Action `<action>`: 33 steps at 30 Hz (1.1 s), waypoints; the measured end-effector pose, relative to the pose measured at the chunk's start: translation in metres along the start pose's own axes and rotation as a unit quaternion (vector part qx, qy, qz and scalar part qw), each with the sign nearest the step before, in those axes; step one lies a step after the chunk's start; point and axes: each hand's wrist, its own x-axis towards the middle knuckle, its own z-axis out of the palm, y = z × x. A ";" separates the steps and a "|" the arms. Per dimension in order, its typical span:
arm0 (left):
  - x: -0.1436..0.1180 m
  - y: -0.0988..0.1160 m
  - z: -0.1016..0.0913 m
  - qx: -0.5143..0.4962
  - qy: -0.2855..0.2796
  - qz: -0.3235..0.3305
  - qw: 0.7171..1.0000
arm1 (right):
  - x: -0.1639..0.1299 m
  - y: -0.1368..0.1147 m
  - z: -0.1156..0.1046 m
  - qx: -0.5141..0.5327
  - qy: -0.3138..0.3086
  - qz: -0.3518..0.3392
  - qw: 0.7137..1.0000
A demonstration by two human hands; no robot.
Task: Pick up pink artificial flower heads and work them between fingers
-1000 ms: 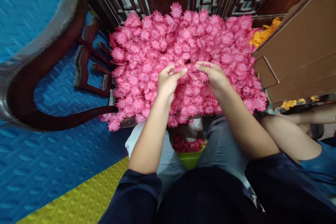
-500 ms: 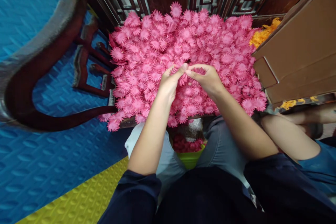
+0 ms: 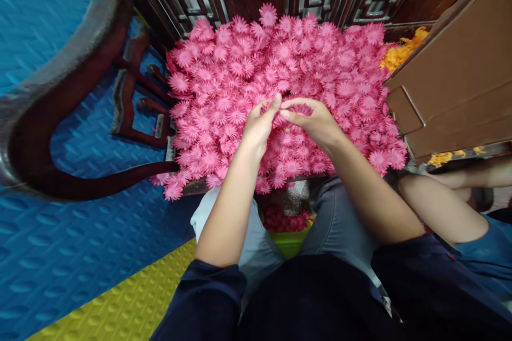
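Far left, the curved dark wooden chair arm [image 3: 60,64] is cut off by the frame. Your left hand [image 3: 258,125] and right hand [image 3: 316,120] meet fingertip to fingertip over the heap of pink paper flowers [image 3: 240,69], fringed and daisy-shaped; both pinch narrow, the pinched piece too hidden to identify. Right: smooth brown cardboard box [image 3: 460,74], another person's forearm [image 3: 440,208] partly cropped

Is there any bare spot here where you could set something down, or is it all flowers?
The heap of pink flowers is crowded edge to edge, and both hands, left hand and right hand, work over its middle. Bare room: the blue mat left of the heap, beyond the wooden chair, and the yellow mat.
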 end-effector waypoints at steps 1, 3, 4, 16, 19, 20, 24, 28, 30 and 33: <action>0.000 0.000 0.001 -0.003 -0.004 -0.004 1.000 | -0.001 0.000 0.002 -0.004 -0.002 0.001 1.000; -0.002 0.002 0.002 -0.008 -0.014 -0.018 1.000 | -0.001 0.001 0.006 -0.009 -0.002 0.002 1.000; -0.003 0.004 0.003 -0.009 -0.020 -0.023 1.000 | -0.002 0.002 0.007 -0.009 -0.004 0.003 1.000; -0.005 0.015 0.007 -0.076 -0.067 -0.044 0.994 | 0.006 0.017 -0.003 0.086 0.093 0.029 0.992; -0.004 0.014 0.005 -0.084 -0.072 -0.050 0.993 | 0.011 0.021 -0.007 0.100 0.115 0.040 0.988; -0.003 0.014 0.004 -0.088 -0.076 -0.047 0.992 | 0.013 0.023 -0.010 0.105 0.127 0.040 0.986; -0.001 0.015 0.003 -0.081 -0.048 -0.030 0.995 | 0.019 0.025 -0.023 0.112 0.170 0.047 0.978; 0.000 0.012 0.002 -0.047 -0.031 -0.016 0.998 | 0.020 0.025 -0.025 0.121 0.179 0.053 0.975; 0.000 0.010 0.002 -0.037 -0.030 -0.007 0.999 | 0.020 0.027 -0.022 0.136 0.172 0.071 0.973; 0.000 0.006 0.001 -0.024 -0.011 0.014 1.000 | 0.018 0.027 -0.016 0.147 0.169 0.087 0.971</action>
